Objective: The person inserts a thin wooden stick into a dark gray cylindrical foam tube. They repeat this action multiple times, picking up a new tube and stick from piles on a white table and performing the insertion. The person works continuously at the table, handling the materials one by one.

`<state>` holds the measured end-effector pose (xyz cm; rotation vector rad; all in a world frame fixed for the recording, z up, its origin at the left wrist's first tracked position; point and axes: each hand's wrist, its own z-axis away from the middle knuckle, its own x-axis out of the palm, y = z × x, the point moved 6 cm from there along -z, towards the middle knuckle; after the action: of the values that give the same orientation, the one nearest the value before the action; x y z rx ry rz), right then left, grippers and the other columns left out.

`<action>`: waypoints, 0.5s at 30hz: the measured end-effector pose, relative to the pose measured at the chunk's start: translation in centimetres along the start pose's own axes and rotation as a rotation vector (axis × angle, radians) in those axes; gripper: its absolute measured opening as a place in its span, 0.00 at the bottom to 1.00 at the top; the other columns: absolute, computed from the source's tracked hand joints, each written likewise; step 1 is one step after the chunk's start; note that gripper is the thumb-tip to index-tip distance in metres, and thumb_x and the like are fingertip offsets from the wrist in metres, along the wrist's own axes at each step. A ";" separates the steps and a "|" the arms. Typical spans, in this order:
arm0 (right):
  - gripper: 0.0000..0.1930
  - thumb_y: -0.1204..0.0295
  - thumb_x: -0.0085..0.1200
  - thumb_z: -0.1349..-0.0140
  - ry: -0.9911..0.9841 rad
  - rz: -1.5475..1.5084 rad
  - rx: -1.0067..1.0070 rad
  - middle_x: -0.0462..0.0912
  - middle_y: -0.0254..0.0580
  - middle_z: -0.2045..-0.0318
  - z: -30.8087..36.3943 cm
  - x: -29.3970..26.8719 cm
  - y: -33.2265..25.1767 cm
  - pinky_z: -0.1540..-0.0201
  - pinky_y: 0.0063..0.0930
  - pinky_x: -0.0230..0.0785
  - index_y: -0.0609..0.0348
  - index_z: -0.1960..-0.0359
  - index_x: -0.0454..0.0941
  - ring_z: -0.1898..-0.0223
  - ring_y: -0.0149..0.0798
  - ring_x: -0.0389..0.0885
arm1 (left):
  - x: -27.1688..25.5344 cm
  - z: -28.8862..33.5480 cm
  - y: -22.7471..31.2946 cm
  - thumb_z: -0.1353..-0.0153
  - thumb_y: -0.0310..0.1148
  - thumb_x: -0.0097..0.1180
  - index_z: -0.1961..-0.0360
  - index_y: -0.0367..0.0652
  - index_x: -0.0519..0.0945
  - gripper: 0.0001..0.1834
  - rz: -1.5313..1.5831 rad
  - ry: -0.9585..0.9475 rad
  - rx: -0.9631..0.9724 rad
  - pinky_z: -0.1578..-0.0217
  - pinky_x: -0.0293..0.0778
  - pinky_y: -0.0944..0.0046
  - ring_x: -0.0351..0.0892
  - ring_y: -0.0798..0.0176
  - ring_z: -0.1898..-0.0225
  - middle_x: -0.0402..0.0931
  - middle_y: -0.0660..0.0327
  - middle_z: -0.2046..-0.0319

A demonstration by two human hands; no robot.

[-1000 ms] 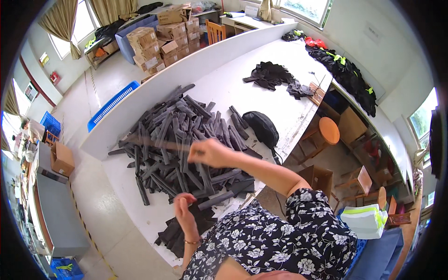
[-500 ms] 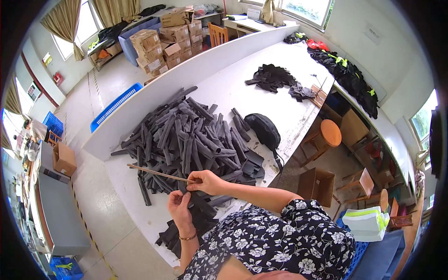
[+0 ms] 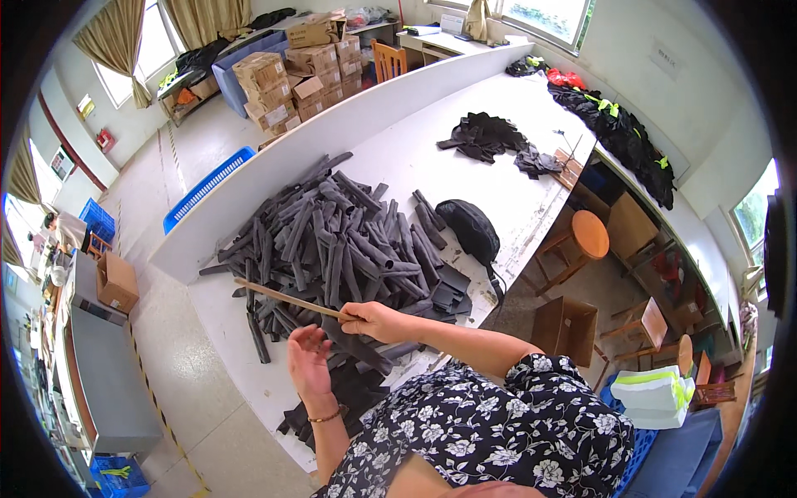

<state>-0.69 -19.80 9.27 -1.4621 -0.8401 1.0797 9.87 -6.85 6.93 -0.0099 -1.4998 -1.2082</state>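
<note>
My right hand (image 3: 369, 322) is closed round one end of a thin wooden stick (image 3: 286, 300), which points left over the heap. My left hand (image 3: 310, 363), a bracelet at its wrist, is raised with its fingers apart and holds nothing. Just under my right hand lies a dark grey fabric tube (image 3: 359, 345); whether it touches the hand I cannot tell. Beyond both hands a big heap of rolled dark grey fabric tubes (image 3: 332, 236) covers the white table (image 3: 217, 319). Flatter dark fabric pieces (image 3: 357, 397) lie close to my body, beside my left forearm.
A black pouch with a strap (image 3: 469, 231) sits right of the heap. Farther back lie black fabric pieces (image 3: 481, 137). A low white partition (image 3: 332, 124) borders the table's far side. Right of the table stand a round wooden stool (image 3: 589, 236) and an open carton (image 3: 564, 329).
My left hand has come away from the dark fabric by my right hand, moving left, and its fingers have opened. The stick stays in my right hand, which has shifted slightly right.
</note>
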 end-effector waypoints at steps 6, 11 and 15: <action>0.10 0.71 0.49 0.32 0.104 0.227 -0.122 0.81 0.51 0.63 0.1 0.3 -0.1 0.54 0.31 0.70 0.66 0.56 0.73 0.58 0.43 0.81 | -2.8 -0.3 -3.0 0.35 0.27 0.55 0.61 0.37 0.80 0.05 -0.320 -0.061 -0.025 0.70 0.75 0.73 0.78 0.72 0.70 0.78 0.65 0.71; 0.09 0.72 0.49 0.33 0.115 0.138 -0.082 0.81 0.51 0.62 0.3 -0.3 0.2 0.55 0.35 0.71 0.66 0.57 0.74 0.57 0.49 0.81 | -1.7 0.0 -1.8 0.36 0.28 0.57 0.61 0.37 0.80 0.06 -0.234 0.048 0.046 0.71 0.77 0.71 0.78 0.71 0.71 0.79 0.64 0.70; 0.09 0.71 0.51 0.36 0.132 0.229 -0.186 0.81 0.54 0.64 0.4 0.6 -0.1 0.58 0.41 0.71 0.66 0.61 0.74 0.60 0.56 0.80 | -1.7 0.2 -2.8 0.36 0.30 0.58 0.60 0.37 0.79 0.08 -0.347 -0.012 -0.064 0.73 0.78 0.71 0.78 0.71 0.75 0.79 0.63 0.73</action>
<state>-0.86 -19.09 9.25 -1.7998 -0.7058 1.0811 8.59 -7.03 3.88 0.2083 -1.5122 -1.5340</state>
